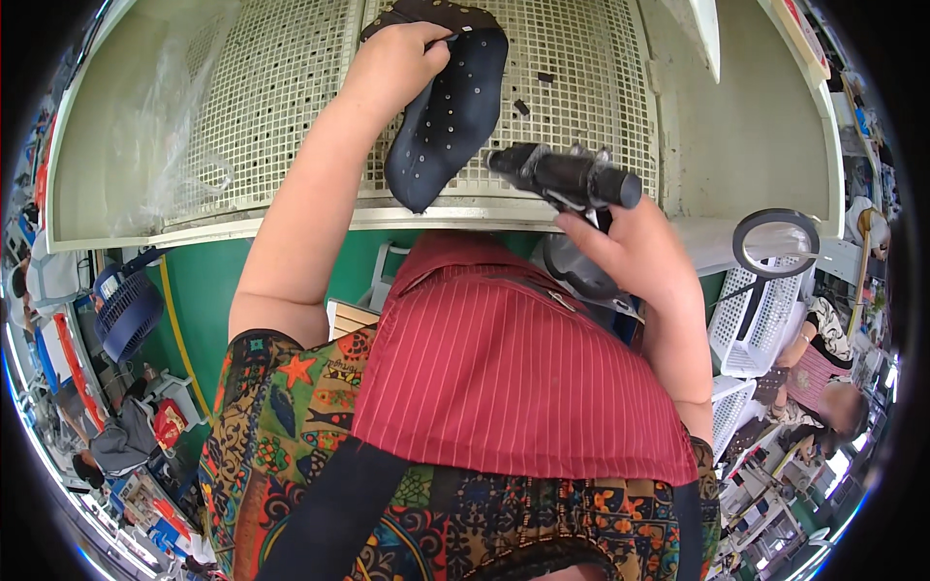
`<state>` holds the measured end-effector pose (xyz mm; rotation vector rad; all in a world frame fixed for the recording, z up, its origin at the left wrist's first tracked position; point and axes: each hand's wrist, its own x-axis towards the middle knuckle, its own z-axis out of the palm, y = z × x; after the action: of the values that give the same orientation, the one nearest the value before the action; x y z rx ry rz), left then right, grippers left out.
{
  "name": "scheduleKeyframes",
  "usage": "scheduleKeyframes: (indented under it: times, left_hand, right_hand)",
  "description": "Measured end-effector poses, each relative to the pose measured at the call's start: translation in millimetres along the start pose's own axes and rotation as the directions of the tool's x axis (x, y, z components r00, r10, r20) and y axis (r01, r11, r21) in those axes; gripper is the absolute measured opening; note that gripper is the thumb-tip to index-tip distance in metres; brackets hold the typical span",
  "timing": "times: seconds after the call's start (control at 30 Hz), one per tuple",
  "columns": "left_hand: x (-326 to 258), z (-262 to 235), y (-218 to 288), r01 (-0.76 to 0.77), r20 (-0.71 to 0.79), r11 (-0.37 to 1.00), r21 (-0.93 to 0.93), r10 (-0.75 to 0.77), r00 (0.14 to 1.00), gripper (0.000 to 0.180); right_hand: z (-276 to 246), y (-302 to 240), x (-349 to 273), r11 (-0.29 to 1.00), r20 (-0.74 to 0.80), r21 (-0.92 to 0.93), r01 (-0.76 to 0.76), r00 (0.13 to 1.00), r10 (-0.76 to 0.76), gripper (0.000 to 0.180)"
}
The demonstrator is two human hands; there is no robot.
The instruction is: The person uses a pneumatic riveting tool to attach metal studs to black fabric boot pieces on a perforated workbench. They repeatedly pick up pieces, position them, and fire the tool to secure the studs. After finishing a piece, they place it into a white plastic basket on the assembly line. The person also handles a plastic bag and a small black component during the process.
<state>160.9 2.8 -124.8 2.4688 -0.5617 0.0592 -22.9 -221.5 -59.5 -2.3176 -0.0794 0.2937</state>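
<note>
My left hand [395, 66] is closed, with thumb and fingers pinching the upper edge of a dark, curved shoe-shaped piece [448, 116] dotted with small pale spots. The piece hangs over a cream grid surface, its rounded lower end close to the front rim. A brown-black part with lighter dots [426, 14] shows at its top, partly behind my fingers. In my right hand [635, 247] is a black gun-shaped tool [572, 179] with metal fittings. Its narrow tip points left toward the piece, with a gap between them. My right fingers are partly hidden under the tool.
The cream grid [281, 107] lies in a walled booth with a front rim [320, 215]. Small dark scraps [521, 107] and a clear plastic sheet [179, 126] lie there. A black-rimmed ring [775, 242] stands at right near white baskets [751, 329]. A blue fan [128, 312] and other people are farther off.
</note>
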Motion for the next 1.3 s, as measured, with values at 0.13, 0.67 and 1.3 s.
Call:
scheduleKeyframes:
  times: [0.13,0.67,1.3]
  left_hand:
    - [-3.2,-4.2,1.9,0.0,-0.003,1.0,-0.023,0.0,1.0,0.029]
    - [-31.4,-69.5,13.8,-0.14,-0.147,0.964,0.227,0.176,0.973,0.027]
    - [-122.6,-56.1,332.6,-0.86,0.179,0.429,-0.276,0.902,0.393,0.02]
  right_hand:
    - [-5.5,10.2,13.5,0.996,-0.145,0.086,-0.028,0.989,0.041,0.037]
    - [22.3,158.1,14.7,0.907,-0.281,0.37,-0.2,0.907,0.314,0.044]
    - [-7.9,130.2,-352.3,0.882,-0.616,0.466,-0.076,0.688,0.385,0.033]
